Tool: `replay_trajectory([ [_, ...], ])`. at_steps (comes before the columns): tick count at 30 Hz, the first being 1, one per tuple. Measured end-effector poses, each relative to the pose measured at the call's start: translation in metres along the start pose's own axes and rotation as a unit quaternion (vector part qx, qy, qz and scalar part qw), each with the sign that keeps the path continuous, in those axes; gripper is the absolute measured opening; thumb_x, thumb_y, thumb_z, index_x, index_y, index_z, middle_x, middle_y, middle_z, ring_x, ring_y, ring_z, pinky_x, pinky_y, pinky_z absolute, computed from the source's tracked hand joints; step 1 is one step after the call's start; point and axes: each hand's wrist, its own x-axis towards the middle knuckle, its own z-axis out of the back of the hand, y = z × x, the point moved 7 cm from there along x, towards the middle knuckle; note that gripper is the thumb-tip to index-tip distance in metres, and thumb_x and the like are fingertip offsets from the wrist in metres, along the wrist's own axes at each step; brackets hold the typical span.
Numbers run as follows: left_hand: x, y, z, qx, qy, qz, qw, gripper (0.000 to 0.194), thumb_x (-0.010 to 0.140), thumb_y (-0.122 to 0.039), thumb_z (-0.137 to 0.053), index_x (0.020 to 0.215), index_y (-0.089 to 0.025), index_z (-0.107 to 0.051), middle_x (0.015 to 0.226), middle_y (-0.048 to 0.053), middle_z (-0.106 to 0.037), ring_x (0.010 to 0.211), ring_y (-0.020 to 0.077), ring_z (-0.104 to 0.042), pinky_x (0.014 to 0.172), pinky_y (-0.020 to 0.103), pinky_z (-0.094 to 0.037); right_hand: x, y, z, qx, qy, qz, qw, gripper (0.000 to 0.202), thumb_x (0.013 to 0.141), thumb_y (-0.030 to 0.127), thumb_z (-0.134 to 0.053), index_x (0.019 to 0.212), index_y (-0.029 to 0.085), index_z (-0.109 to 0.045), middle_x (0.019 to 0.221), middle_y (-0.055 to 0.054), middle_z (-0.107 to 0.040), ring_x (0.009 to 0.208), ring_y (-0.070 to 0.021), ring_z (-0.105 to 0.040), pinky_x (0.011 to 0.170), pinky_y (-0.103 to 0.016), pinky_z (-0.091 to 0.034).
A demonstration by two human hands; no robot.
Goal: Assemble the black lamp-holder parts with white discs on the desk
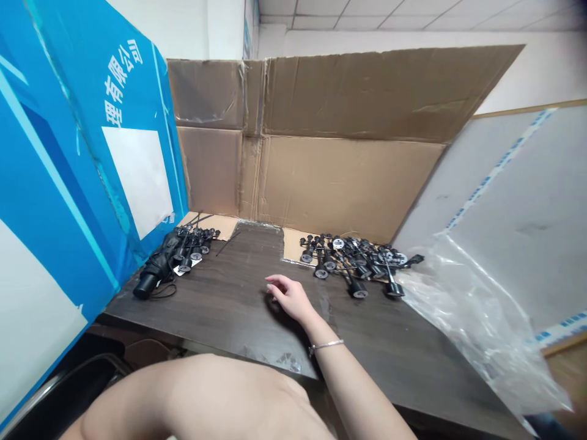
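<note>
My right hand (290,297), with a bracelet (326,347) on its wrist, is held over the middle of the dark wood-grain table (229,305). Its fingers point left, loosely bent and slightly apart, and nothing shows between them. Of my left side only the bent bare arm (197,397) crosses the bottom of the view; the hand itself is out of sight. Nearest to my right hand, on its right, lies a pile of black parts (355,260) with thin stems and round cup-like ends. A smaller group of similar black parts (195,249) lies at the far left.
A folded black umbrella (153,274) with a cord lies at the table's left edge. Behind stands a cardboard wall (348,177); a blue printed panel (82,122) closes the left. Clear plastic sheeting (477,324) hangs over the right edge beside a whitish board (518,214).
</note>
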Motion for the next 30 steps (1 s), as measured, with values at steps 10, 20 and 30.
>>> replay_trajectory([
  [10,0.030,0.007,0.001,0.064,0.135,-0.010,0.989,0.033,0.076,-0.029,-0.053,0.106,-0.021,-0.062,0.079,0.003,-0.067,0.071,0.0156,-0.060,0.070,0.025,-0.046,-0.001,0.010,0.003,-0.049,0.001,0.018,0.999,0.023,0.076,0.029,-0.047,0.088,0.019,-0.063,0.069,-0.002,-0.065,0.059,-0.0148,-0.058,0.060,-0.027,-0.046],
  [20,0.037,0.107,0.038,0.068,-0.182,0.084,0.977,0.020,0.077,-0.027,-0.049,0.082,-0.013,-0.063,0.062,0.001,-0.057,0.057,0.0106,-0.047,0.055,0.020,-0.036,0.002,0.010,0.010,-0.100,-0.024,0.007,0.995,0.022,0.077,0.027,-0.046,0.086,0.021,-0.064,0.074,-0.003,-0.066,0.066,-0.0165,-0.060,0.066,-0.029,-0.046],
  [30,0.031,0.114,0.049,-0.020,-0.254,0.092,0.963,0.021,0.072,-0.032,-0.055,0.080,-0.014,-0.061,0.058,-0.001,-0.052,0.055,0.0103,-0.045,0.052,0.020,-0.035,-0.010,-0.034,0.100,-0.293,-0.286,-0.148,0.900,0.033,0.070,0.027,-0.049,0.100,0.019,-0.060,0.101,-0.013,-0.051,0.096,-0.0287,-0.046,0.081,-0.043,-0.040],
])
